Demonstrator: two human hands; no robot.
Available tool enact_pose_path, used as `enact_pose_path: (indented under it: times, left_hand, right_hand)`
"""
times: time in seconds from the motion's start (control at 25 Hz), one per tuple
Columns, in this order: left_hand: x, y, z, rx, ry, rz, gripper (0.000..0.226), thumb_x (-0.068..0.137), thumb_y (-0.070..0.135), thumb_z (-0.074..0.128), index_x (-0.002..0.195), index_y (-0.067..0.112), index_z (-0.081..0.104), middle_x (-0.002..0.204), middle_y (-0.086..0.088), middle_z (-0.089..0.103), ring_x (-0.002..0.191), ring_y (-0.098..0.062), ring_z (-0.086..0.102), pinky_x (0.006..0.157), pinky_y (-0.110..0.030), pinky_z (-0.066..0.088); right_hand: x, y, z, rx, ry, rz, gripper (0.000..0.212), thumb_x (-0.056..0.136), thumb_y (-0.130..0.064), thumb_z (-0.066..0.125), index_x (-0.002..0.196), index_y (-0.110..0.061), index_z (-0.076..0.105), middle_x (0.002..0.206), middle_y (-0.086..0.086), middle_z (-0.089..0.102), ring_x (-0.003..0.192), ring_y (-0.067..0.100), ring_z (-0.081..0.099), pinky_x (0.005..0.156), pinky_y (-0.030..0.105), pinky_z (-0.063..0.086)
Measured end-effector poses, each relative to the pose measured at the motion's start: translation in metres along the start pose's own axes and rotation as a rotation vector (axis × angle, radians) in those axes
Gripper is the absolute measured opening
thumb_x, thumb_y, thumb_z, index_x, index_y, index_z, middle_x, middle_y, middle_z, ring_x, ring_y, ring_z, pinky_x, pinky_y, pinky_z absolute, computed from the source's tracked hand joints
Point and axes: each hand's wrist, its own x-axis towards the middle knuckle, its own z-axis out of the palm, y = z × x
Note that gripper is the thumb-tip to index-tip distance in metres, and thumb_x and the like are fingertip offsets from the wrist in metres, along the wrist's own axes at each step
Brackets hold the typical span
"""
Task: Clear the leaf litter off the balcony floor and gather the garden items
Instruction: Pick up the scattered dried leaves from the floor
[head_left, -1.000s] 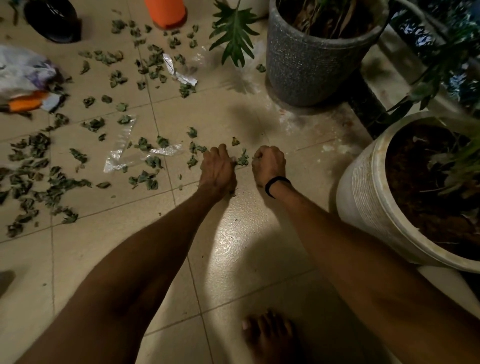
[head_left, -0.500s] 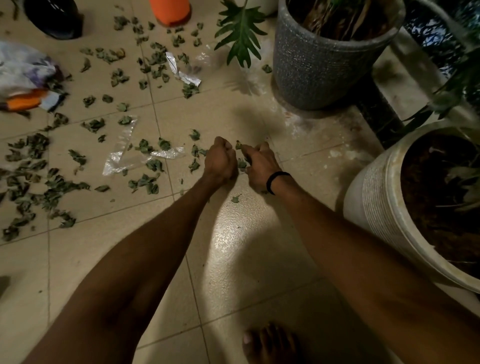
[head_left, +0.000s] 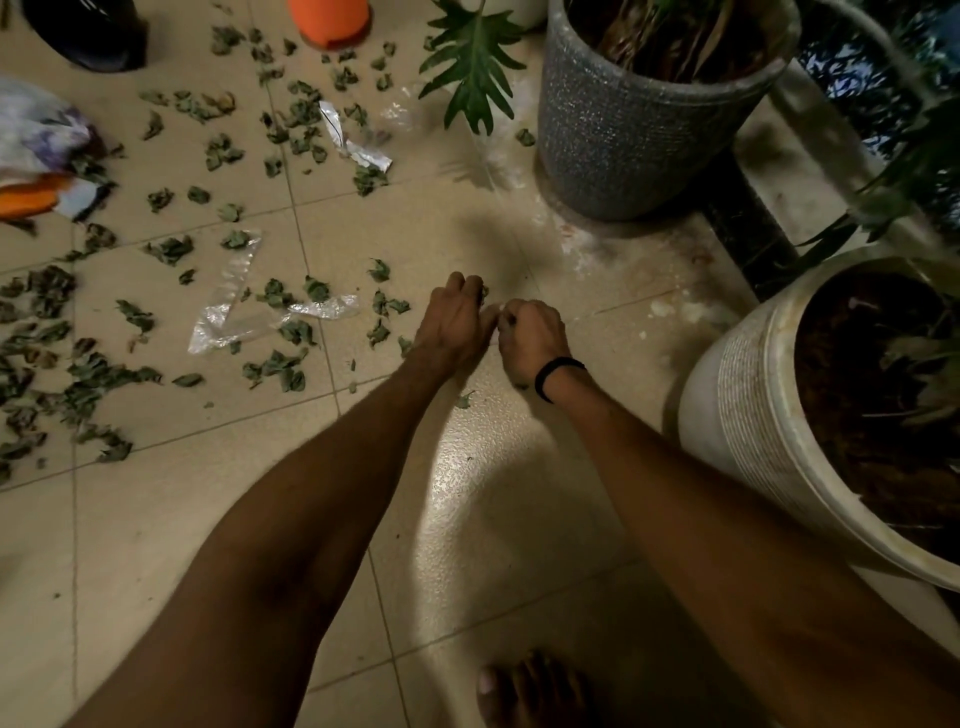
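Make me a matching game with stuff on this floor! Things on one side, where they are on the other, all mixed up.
1 grey pot
2 white pot
3 clear plastic
4 black band

A wrapped just behind the right hand
B flat among the leaves
C far side, next to the green frond
D right edge, dark soil inside

Pairs: 1-C, 2-D, 3-B, 4-A

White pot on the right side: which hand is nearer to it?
Right. The right hand is left of the white pot, apart from it. The left hand, gripping leaves, is beyond the right hand, farther away.
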Motion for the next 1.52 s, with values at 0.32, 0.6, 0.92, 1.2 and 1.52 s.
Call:
enact_pose_path:
  times: [0.32,0.6,0.92,1.2,1.52]
  left_hand:
    - [0.014,0.003,-0.017,-0.271,0.019,-0.365,0.029,0.1,0.024,0.05,0.091,0.0,0.066,0.085,-0.01,0.064,0.076,-0.023,0.062,0.067,-0.034,0.05]
    - [-0.006,0.005,-0.051,-0.796,0.076,-0.64,0.03,0.102,0.01,0.038,0.095,0.005,0.066,0.089,-0.007,0.068,0.077,-0.016,0.065,0.071,-0.032,0.056]
    - [-0.025,-0.005,-0.06,-0.177,0.002,-0.354,0.044,0.101,0.04,0.043,0.088,0.005,0.066,0.083,-0.013,0.065,0.076,-0.027,0.062,0.067,-0.031,0.044]
    - [-0.04,0.005,-0.024,0.102,-0.251,-0.162,0.055,0.093,0.052,0.06,0.126,0.012,0.043,0.125,-0.02,0.044,0.105,-0.034,0.054,0.09,-0.055,0.051]
    - [-0.045,0.009,-0.023,0.06,-0.114,-0.164,0.028,0.095,0.009,0.054,0.12,0.009,0.041,0.113,-0.017,0.052,0.091,-0.028,0.054,0.073,-0.046,0.05]
  right_hand:
    - [-0.002,0.018,-0.027,0.29,-0.108,0.282,0.015,0.084,-0.005,0.065,0.085,-0.013,0.078,0.09,-0.002,0.074,0.089,0.01,0.067,0.077,0.017,0.049]
    - [-0.027,0.005,-0.011,0.082,-0.208,0.22,0.024,0.078,-0.023,0.081,0.087,-0.004,0.069,0.091,0.007,0.069,0.085,0.021,0.066,0.079,0.031,0.057]
    - [-0.063,0.001,0.005,-0.085,-0.169,0.093,0.016,0.085,0.005,0.051,0.087,-0.001,0.065,0.102,0.014,0.066,0.091,0.028,0.064,0.07,0.027,0.048]
    - [-0.05,0.009,-0.038,0.336,-0.113,0.358,0.004,0.081,-0.011,0.073,0.082,-0.014,0.075,0.08,-0.005,0.072,0.069,0.003,0.065,0.058,0.013,0.051]
    - [-0.054,0.026,-0.022,-0.121,-0.352,0.152,0.012,0.083,-0.014,0.073,0.093,-0.008,0.072,0.101,0.008,0.071,0.095,0.022,0.066,0.086,0.03,0.055]
